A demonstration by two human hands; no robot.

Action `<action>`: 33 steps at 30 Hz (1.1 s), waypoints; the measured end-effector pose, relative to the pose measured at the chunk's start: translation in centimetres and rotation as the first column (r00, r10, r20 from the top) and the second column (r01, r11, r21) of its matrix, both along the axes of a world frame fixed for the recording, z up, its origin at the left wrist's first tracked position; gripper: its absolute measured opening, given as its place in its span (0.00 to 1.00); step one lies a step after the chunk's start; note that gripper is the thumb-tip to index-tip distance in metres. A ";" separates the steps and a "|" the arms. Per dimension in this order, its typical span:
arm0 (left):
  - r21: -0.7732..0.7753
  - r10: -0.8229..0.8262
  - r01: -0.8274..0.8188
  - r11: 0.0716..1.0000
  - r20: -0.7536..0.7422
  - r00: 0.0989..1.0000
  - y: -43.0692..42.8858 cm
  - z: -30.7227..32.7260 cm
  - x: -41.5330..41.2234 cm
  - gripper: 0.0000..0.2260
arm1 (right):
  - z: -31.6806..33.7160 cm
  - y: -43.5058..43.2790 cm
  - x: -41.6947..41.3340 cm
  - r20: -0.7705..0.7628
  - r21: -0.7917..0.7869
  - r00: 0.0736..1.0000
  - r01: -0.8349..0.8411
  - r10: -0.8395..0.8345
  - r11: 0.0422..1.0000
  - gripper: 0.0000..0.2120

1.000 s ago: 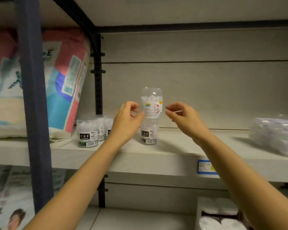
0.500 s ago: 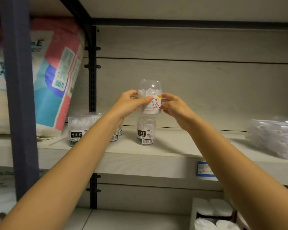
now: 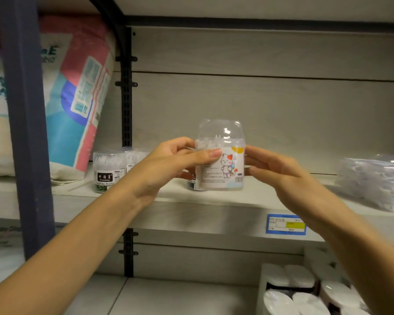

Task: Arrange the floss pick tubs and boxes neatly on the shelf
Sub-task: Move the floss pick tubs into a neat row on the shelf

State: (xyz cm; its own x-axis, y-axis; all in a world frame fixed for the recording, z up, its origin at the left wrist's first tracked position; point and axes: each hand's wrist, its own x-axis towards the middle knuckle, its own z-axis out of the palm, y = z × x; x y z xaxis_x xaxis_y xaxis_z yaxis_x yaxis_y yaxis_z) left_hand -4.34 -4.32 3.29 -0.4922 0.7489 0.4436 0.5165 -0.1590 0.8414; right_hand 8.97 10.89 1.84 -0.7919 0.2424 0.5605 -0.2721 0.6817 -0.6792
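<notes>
Floss pick tubs of clear round plastic with black labels (image 3: pixel 108 171) stand left of the clear domed cat-label tub (image 3: pixel 221 160); a further black-label tub (image 3: pixel 192 185) sits half hidden behind it. The left hand (image 3: pixel 168 162) and right hand (image 3: pixel 273 169) pinch the cat-label tub from either side, low over the pale shelf (image 3: pixel 214 201). In so light a fingertip grip the slick plastic could slip, or topple the hidden tub on setting down.

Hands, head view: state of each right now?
Left hand: grips the cat-label tub, thumb across its front.
Right hand: fingertips hold the same tub's right side.

Dim, soft-focus view; wide-angle edge bending.
</notes>
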 end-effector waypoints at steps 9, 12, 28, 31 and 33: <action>0.018 -0.068 0.067 0.998 0.024 0.997 2.4 -1.5 3.7 0.22 | -1.0 1.2 4.6 -0.033 -0.024 0.998 0.045 -0.046 0.999 0.26; -0.010 -0.114 0.114 0.993 0.002 0.993 4.8 -1.8 6.0 0.22 | -1.3 3.2 7.3 -0.038 -0.023 0.996 0.084 -0.085 0.996 0.28; 0.059 -0.179 0.178 0.982 0.012 0.984 24.2 -3.4 24.6 0.24 | -1.0 21.7 26.3 0.048 0.076 0.973 0.223 -0.227 0.972 0.33; 0.033 -0.165 0.165 0.986 -0.015 0.986 27.4 -2.7 26.3 0.27 | -0.3 24.4 27.8 0.047 0.085 0.960 0.273 -0.277 0.958 0.34; 0.005 -0.158 0.158 0.987 -0.031 0.987 29.4 -2.1 27.0 0.26 | 0.2 26.1 28.2 0.039 0.092 0.951 0.304 -0.308 0.948 0.33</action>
